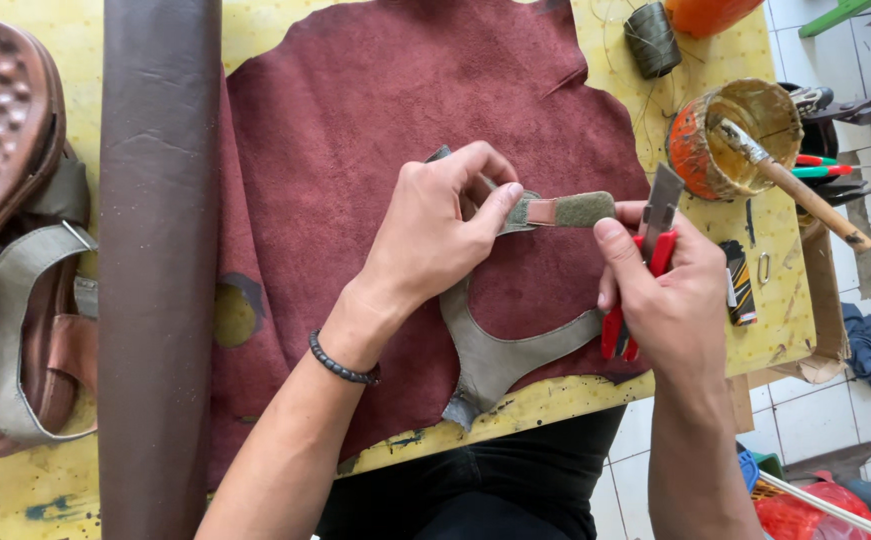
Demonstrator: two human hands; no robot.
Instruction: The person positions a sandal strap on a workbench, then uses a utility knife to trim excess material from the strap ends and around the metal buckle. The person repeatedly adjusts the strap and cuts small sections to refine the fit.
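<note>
Left hand (435, 225) is down over the maroon leather hide (375, 130), thumb and forefinger pinched together on the grey-green strap piece (565, 210), holding it right by the small tan patch near its free end. That end pokes out just past the fingertips toward the right hand (660, 290), and the rest of the strap runs back under the left palm and curves down below the wrist into a forked shape lying flat on the hide.

Right hand is wrapped tight around a red-handled tool (645, 270), fingers closed on the grips, the flat metal blade end rising just above the knuckles and sitting just beside the strap's tip. Its thumb reaches up toward that tip; whether it touches I can't tell.

The strap looks light and floppy, a thin fabric-and-suede cut that would bend wherever it isn't supported, so a pinch close to the end being worked on, as here, looks like the sensible hold. Not slippery by the look of that napped surface, and not fragile either.

Beyond the right-hand fingers stands an open glue tin (730, 140) with a brush (795, 190) leaning in it, and a spool of dark thread (652, 38) further off. Far out past the left wrist lie a brown leather roll (160, 250) and a sandal (10, 240), sole up, on the yellow worktop (55, 495).
</note>
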